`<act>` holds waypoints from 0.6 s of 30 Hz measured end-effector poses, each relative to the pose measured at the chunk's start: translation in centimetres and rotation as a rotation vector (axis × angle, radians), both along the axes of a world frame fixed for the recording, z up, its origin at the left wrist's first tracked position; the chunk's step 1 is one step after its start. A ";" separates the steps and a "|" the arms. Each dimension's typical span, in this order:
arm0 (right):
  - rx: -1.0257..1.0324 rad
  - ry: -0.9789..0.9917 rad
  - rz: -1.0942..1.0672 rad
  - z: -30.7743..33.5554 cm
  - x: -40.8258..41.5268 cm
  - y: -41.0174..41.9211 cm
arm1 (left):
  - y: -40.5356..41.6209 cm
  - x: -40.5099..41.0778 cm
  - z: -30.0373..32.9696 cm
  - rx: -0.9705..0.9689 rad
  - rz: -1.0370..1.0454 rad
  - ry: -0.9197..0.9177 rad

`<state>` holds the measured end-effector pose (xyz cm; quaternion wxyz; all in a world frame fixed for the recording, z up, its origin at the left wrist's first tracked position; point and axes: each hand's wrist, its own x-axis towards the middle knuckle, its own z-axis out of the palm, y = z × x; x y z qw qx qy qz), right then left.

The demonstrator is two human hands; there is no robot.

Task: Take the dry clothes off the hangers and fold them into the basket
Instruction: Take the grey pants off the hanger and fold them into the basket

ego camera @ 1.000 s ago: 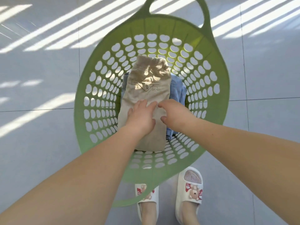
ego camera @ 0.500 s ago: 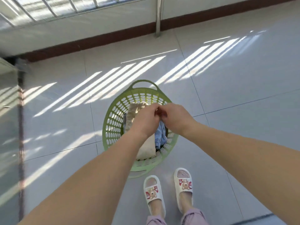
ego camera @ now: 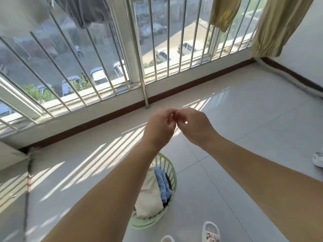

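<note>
The green basket (ego camera: pixel 170 167) stands on the floor below my arms, partly hidden by my left forearm. Inside lie a folded beige garment (ego camera: pixel 148 198) and a blue garment (ego camera: pixel 163 182). My left hand (ego camera: pixel 160 128) and my right hand (ego camera: pixel 193 124) are raised in front of me, fingertips touching each other, fingers curled, holding no cloth. At the top hang a grey garment (ego camera: pixel 85 11), a khaki garment (ego camera: pixel 224 13) and a larger khaki garment (ego camera: pixel 277 27) at the right. No hanger shows.
A window with metal bars (ego camera: pixel 143 49) runs across the back above a dark skirting. The tiled floor (ego camera: pixel 244 119) is striped with sunlight. A white shoe (ego camera: pixel 318 158) lies at the right edge. My slippers (ego camera: pixel 210 232) show at the bottom.
Both hands lifted off the folded beige garment in the basket and rose together. The view tilted up from the basket to the window and the hanging clothes.
</note>
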<state>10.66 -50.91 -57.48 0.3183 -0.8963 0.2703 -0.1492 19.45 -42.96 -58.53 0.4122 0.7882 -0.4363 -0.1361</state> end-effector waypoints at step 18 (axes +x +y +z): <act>-0.173 -0.525 -0.215 24.6 -14.0 -12.8 | -14.9 -13.3 25.9 -0.480 -0.172 0.044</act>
